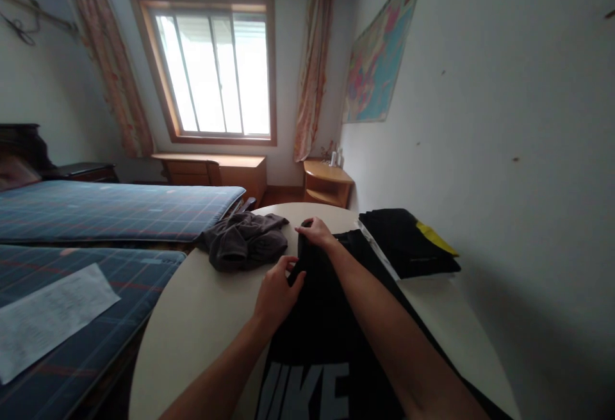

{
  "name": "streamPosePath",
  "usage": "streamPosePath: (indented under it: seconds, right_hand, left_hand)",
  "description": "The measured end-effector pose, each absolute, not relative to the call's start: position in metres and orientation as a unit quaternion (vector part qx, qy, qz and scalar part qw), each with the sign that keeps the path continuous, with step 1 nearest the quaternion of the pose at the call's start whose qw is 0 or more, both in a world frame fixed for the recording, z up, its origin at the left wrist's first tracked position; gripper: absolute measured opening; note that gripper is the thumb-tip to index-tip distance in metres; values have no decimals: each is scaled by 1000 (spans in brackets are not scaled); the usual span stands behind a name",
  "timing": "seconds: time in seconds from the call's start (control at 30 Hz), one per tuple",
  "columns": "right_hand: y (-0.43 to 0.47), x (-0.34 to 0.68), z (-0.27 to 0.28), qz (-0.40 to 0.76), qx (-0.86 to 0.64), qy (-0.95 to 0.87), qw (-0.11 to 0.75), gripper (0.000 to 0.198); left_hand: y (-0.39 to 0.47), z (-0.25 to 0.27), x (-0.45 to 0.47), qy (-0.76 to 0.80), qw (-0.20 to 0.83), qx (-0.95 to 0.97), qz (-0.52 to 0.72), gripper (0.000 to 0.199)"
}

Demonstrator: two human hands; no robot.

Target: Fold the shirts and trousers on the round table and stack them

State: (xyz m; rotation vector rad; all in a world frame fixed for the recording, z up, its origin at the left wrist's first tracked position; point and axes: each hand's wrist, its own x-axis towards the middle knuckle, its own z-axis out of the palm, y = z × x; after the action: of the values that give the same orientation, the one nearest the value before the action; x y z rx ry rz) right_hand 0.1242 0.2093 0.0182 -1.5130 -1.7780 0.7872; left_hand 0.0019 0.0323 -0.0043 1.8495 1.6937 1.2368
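Observation:
A black garment (327,317) with big grey letters lies spread over the round table, its lettered part closest to me. I cannot tell whether it is a shirt or shorts. My right hand (317,232) reaches across it and pinches the cloth at its far left corner, which is raised a little. Along the left edge, nearer to me, my left hand (279,289) has its fingers and thumb curled on the cloth. My right forearm hides part of the garment. A crumpled dark grey cloth garment (245,241) lies just left of my hands.
On the round pale table (192,324), a folded black and yellow stack of clothes (408,244) sits at the right, by the wall. Two plaid-covered beds stand left, the nearer holding a paper sheet (57,317). A corner shelf (329,173) stands beyond the table.

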Motion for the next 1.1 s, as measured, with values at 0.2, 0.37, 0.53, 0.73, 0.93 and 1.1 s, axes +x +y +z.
streamPosePath:
  seconds: [0.2,0.37,0.53,0.73,0.93,1.1]
  right_hand:
    - [211,150,16,303,-571,-673,360,59]
    - [204,179,10,268,-591,-677,347,59]
    - [178,195,0,213,-600,-702,319,48]
    - [114,198,-9,67,-559,-799,210,37]
    - [59,229,-22,70,-521,-845,99,45]
    - [50,247,-31,117,-482,-868,37,58]
  left_hand:
    - [17,-10,29,471,361,664,455,40]
    - [6,-21,44,375,403,747,373,48]
    - [8,-29,42,363,272,845,284,58]
    - [7,-32,42,385,211,874,209,63]
    - [11,-38,36,383,172,888,186,67]
    - [17,-33,30,415,153,886,141,65]
